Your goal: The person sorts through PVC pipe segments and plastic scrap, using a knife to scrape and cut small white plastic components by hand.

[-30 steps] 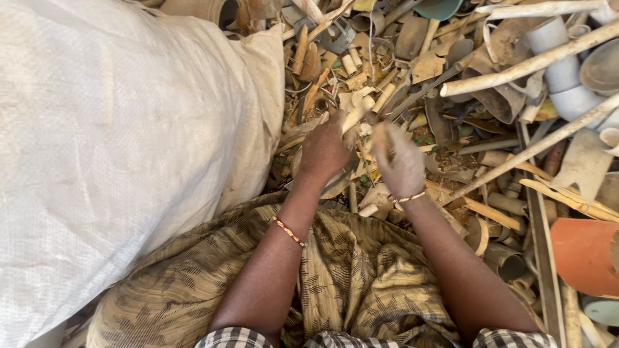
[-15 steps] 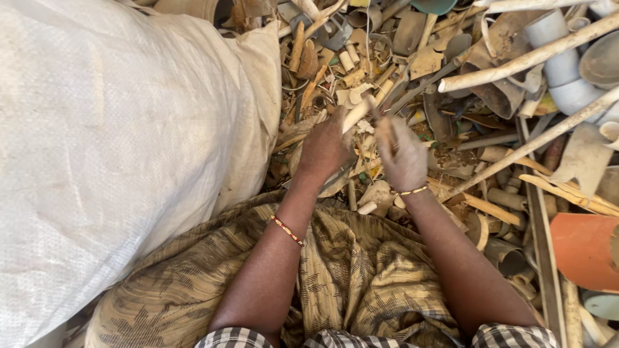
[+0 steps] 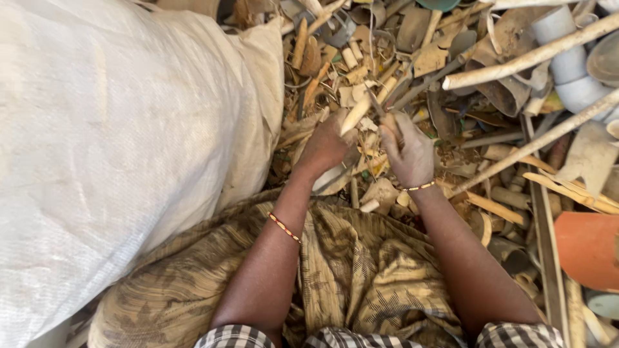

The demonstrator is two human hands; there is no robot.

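White woven sacking is filling the left side of the view: a big bulging sack (image 3: pixel 116 148) is lying against a heap of pale pipe offcuts and plastic scraps (image 3: pixel 451 96), with an orange curved piece (image 3: pixel 590 248) sitting at the right edge. Down in the heap, the left hand (image 3: pixel 325 145) is curling its fingers (image 3: pixel 342 125) shut around a short cream pipe piece (image 3: pixel 356 115), which is sticking up and to the right out of the fist. Just beside it, the right hand (image 3: pixel 407 151) is closing its fingers (image 3: pixel 390 132) on a thin dark stick (image 3: pixel 379 106). Both hands are working close together above the patterned cloth (image 3: pixel 348 270) over the lap. Compared with half a second ago, the hands are staying in much the same spot, and the cream piece is still in the left fist.
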